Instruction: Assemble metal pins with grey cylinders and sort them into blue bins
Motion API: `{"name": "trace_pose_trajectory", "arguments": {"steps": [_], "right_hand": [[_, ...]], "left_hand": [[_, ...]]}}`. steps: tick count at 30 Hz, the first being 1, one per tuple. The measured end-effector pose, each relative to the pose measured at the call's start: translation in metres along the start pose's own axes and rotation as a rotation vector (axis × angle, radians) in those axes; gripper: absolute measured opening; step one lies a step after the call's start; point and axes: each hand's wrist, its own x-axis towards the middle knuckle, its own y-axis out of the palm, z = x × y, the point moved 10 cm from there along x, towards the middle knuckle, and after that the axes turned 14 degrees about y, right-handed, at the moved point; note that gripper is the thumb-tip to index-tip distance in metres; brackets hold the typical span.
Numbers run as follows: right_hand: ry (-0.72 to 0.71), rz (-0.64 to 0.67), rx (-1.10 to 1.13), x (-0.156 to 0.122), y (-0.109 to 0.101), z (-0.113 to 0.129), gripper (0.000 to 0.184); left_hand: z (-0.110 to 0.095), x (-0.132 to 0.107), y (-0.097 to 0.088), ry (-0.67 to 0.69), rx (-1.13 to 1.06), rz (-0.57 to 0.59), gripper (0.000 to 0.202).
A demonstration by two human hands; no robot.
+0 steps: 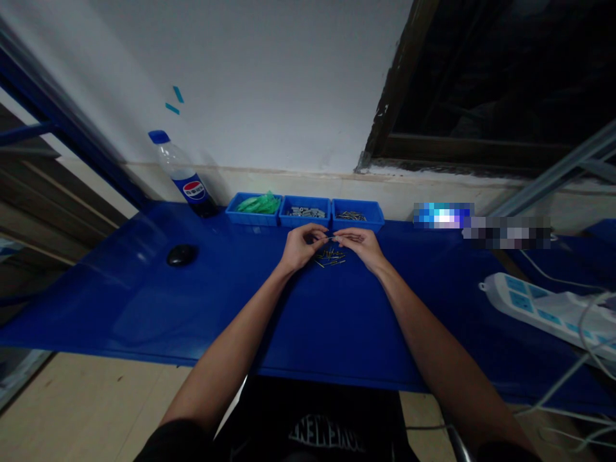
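Observation:
My left hand (304, 246) and my right hand (360, 245) meet over the table, with fingertips pinched on a thin, light-coloured metal rod (330, 238) between them. The rod is too small for me to tell its exact kind. Just below the fingers lies a loose pile of thin brassy metal pieces (330, 258), like screws or pins. Behind my hands stand three blue bins side by side: a left bin (255, 219) with green plastic bags (260, 203), a middle bin (304, 221) with grey metal parts (305, 212), and a right bin (360, 224) with thin metal pieces (350, 216).
The blue table (332, 327) backs onto a wall. On its left are a cola bottle (192, 189) and a black mouse (181, 255). At right lies a white power strip (534, 308) with cables (561, 388); a blurred bright object (443, 215) sits behind it.

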Motion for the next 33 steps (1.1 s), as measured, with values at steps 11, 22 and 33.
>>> {"name": "trace_pose_trajectory", "arguments": {"steps": [11,22,33], "right_hand": [[-0.018,-0.213,0.067,-0.004,-0.019,0.004,0.030],[-0.078,-0.266,0.091,-0.002,-0.032,0.000,0.048],[-0.234,-0.375,-0.837,-0.036,-0.009,0.044,0.025]], "left_hand": [[-0.024,0.004,-0.009,0.070,0.423,0.122,0.017],[-0.008,-0.019,0.012,-0.186,0.085,0.547,0.023],[-0.011,-0.010,0.022,0.020,0.310,0.473,0.007]]}}
